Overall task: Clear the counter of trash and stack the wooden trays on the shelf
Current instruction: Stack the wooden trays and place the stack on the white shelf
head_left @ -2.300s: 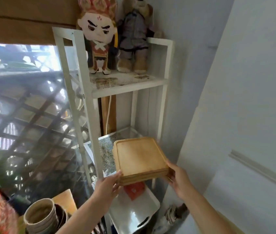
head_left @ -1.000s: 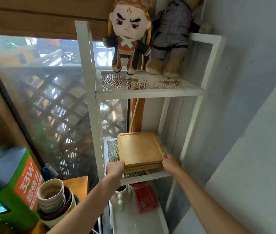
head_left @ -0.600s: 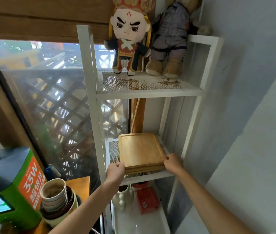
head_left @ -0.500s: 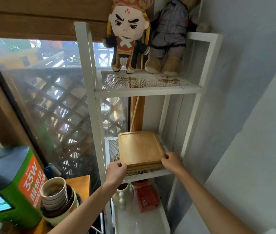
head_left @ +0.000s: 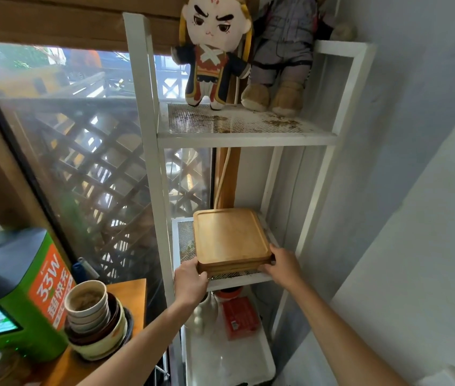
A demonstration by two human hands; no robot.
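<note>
The left hand (head_left: 190, 282) and right hand (head_left: 283, 267) are gripping the wooden trays (head_left: 230, 240) by their front corners, the stack sitting on the shelf (head_left: 237, 280), while used cups (head_left: 90, 310) are waiting on the counter (head_left: 134, 288).

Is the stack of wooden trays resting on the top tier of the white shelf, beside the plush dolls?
No, the wooden trays sit on the middle mesh tier, below the tier holding the plush dolls.
</note>
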